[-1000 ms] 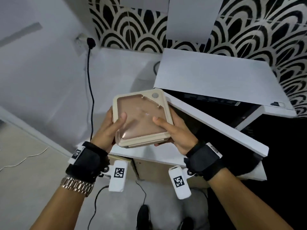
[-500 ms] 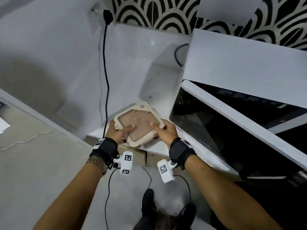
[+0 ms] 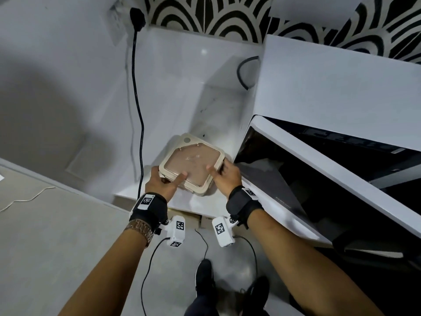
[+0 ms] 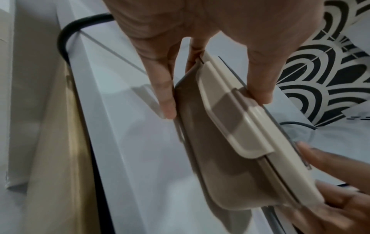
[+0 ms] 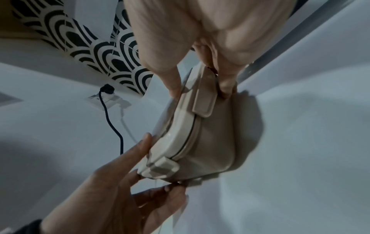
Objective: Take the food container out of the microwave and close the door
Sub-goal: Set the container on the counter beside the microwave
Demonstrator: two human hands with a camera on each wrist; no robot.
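A square beige food container (image 3: 192, 165) with a clear brownish lid is outside the microwave, low over the white counter (image 3: 182, 87) just left of the open door (image 3: 268, 179). Whether its base touches the counter I cannot tell. My left hand (image 3: 164, 183) grips its near-left edge, thumb on the lid and fingers underneath. My right hand (image 3: 224, 175) grips the right edge the same way. The left wrist view shows my left hand (image 4: 214, 102) pinching the container (image 4: 230, 142) at a side clip. The right wrist view shows my right hand (image 5: 200, 89) clamped on the container (image 5: 200, 142).
The white microwave (image 3: 330, 87) stands at the right, its dark-glass door swung out toward me. A black power cord (image 3: 139, 110) runs down the counter from a wall socket (image 3: 116, 23). Patterned black-and-white tiles line the back wall. My shoes (image 3: 205, 277) are on the floor below.
Both hands have carried the container down and left, from in front of the microwave door to low over the counter beside it. The grip on it is unchanged.
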